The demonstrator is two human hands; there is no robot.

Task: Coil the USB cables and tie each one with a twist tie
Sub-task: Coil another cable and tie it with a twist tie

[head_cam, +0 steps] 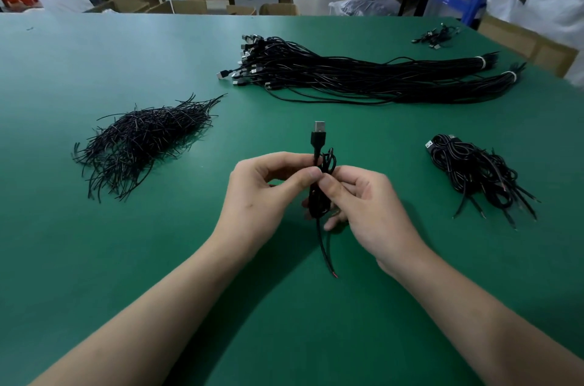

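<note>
Both hands pinch coiled USB cable point(318, 164): left hand point(271, 192), right hand point(363, 208), plug up. Twist ties point(142, 139) left of hands; tied coils point(474, 170) right, on table point(126, 243).

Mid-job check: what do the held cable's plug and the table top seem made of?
USB cable: plug tip looks like bare metal, bright and silvery; boot and cord look like matte black plastic or rubber. Table: matte green sheet, probably rubber or vinyl; no gloss or grain.

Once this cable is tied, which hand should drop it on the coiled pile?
Probably the right hand: the pile of coiled cables lies on its side; the left hand, also holding the cable, would cross over.
</note>
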